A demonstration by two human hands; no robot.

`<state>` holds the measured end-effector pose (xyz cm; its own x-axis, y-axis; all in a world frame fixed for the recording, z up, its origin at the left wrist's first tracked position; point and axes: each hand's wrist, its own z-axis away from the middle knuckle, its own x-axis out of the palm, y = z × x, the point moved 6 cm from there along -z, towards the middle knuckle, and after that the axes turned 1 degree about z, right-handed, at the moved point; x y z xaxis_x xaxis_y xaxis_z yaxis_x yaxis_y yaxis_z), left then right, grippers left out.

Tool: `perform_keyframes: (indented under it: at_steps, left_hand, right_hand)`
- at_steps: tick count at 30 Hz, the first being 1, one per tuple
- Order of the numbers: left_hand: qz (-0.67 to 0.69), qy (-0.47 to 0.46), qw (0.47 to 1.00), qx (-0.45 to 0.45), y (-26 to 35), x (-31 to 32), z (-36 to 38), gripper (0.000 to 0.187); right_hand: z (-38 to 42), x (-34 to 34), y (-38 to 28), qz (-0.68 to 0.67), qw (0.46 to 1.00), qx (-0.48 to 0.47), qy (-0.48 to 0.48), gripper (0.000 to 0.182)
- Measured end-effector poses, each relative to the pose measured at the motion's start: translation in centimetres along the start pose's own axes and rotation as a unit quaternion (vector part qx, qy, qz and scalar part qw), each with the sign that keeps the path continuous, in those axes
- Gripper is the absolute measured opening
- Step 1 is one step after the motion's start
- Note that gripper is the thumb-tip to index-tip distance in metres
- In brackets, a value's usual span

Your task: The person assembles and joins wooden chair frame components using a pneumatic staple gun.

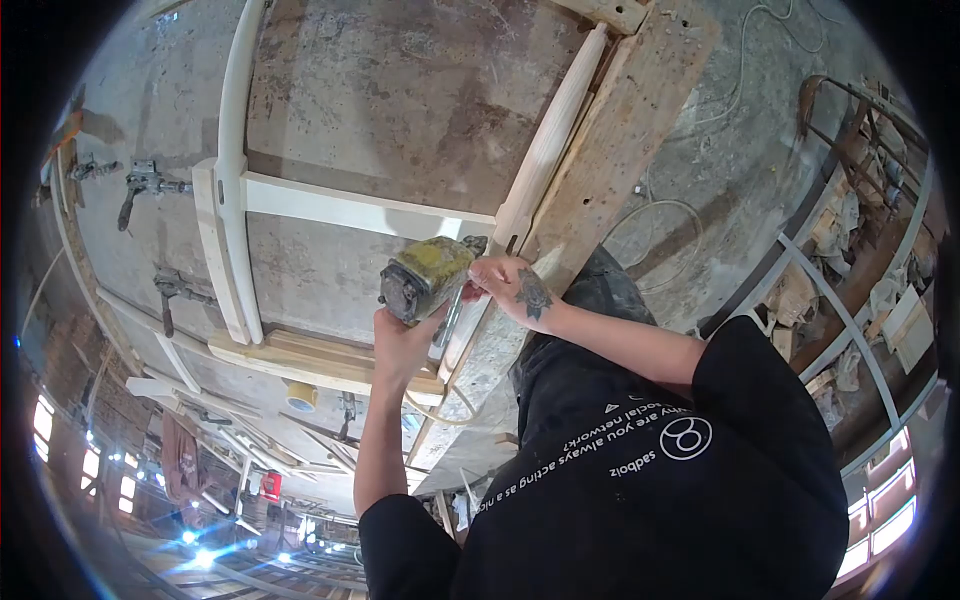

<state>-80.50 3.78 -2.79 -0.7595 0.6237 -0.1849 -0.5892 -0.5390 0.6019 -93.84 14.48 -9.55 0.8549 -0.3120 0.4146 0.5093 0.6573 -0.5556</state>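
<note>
My left hand [395,345] is wrapped around the handle of a worn yellow nail gun [436,270] with a dark grey rounded cap. The gun is tilted over a pale wooden frame, its nose toward the right. A long silvery magazine [452,318] runs along its near side. My right hand [500,283], tattooed near the wrist, has its fingers closed against the gun's magazine; the fingertips are partly hidden. Just beyond the hands, a white wooden crosspiece [350,206] meets a turned wooden post [548,150].
A thick wooden beam [610,150] borders the worktable on the right. Metal clamps [145,188] line the left side. A yellow tape roll [301,396] lies near a wooden batten [320,362]. A thin hose [690,207] loops on the floor, and a scrap-filled metal rack [850,300] stands right.
</note>
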Motion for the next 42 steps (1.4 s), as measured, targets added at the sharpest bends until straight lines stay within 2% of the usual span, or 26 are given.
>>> perform_keyframes:
  at_steps: [3, 5, 7, 13, 17, 21, 23, 25, 26, 28, 29, 32, 35, 38, 42]
  left_hand:
    - [0.002, -0.003, 1.0, -0.017, -0.5, -0.3, 0.1, 0.015]
    - [-0.005, -0.028, 0.997, -0.075, -0.9, -0.4, 0.0, 0.014]
    - [0.009, -0.041, 0.996, -0.076, -1.2, -0.5, -0.1, 0.015]
    - [0.024, -0.034, 0.997, -0.063, -1.9, -0.8, -0.1, 0.018]
    - [-0.019, -0.062, 0.991, -0.114, -1.9, -1.2, -0.1, 0.022]
    - [-0.023, 0.063, 0.996, 0.052, 1.2, -4.0, 1.3, 0.027]
    - [-0.086, 0.162, 0.979, 0.084, 1.9, -7.1, 2.0, 0.034]
    - [-0.248, 0.234, 0.93, 0.138, 1.4, -10.6, 1.9, 0.043]
    - [-0.307, 0.272, 0.896, 0.172, 1.7, -12.0, 1.5, 0.047]
    - [-0.396, 0.326, 0.829, 0.223, 3.3, -13.9, 0.3, 0.058]
    - [-0.416, 0.338, 0.811, 0.236, 3.8, -14.6, -0.6, 0.058]
    - [-0.458, 0.364, 0.767, 0.265, 4.8, -16.8, -3.0, 0.057]
    - [-0.466, 0.374, 0.756, 0.267, 4.9, -18.2, -4.6, 0.053]
    - [-0.47, 0.375, 0.758, 0.254, 5.4, -18.7, -5.3, 0.053]
    - [-0.477, 0.37, 0.76, 0.241, 5.8, -18.7, -6.0, 0.052]
  right_hand:
    - [-0.3, 0.2, 0.7, 0.019, 1.0, -0.018, 0.003, 0.057]
    - [-0.4, 0.3, 0.8, 0.01, 1.0, -0.014, 0.016, 0.06]
    - [-0.1, 0.4, 0.6, -0.018, 0.999, 0.004, 0.034, 0.062]
    - [0.1, 0.7, 1.1, 0.016, 1.0, -0.009, 0.012, 0.062]
    - [-0.2, 0.7, 1.8, -0.01, 1.0, 0.0, 0.01, 0.06]
    - [-0.7, 1.9, -1.7, -0.009, 0.999, 0.02, -0.037, 0.053]
    - [-2.1, 3.4, -3.9, -0.003, 0.998, 0.005, -0.063, 0.05]
    - [-4.1, 5.9, -6.3, -0.007, 0.995, -0.045, -0.084, 0.052]
    - [-5.1, 7.6, -8.0, -0.022, 0.989, -0.052, -0.134, 0.076]
    - [-7.5, 10.4, -10.5, 0.072, 0.979, -0.106, -0.157, 0.094]
    - [-8.7, 11.9, -11.5, 0.119, 0.97, -0.133, -0.167, 0.103]
    - [-12.3, 14.8, -14.0, 0.164, 0.963, -0.178, -0.116, 0.124]
    - [-14.4, 15.8, -14.9, 0.165, 0.968, -0.142, -0.123, 0.125]
    - [-15.0, 15.8, -16.1, 0.134, 0.973, -0.138, -0.128, 0.113]
    - [-15.5, 15.6, -16.6, 0.125, 0.973, -0.144, -0.129, 0.114]
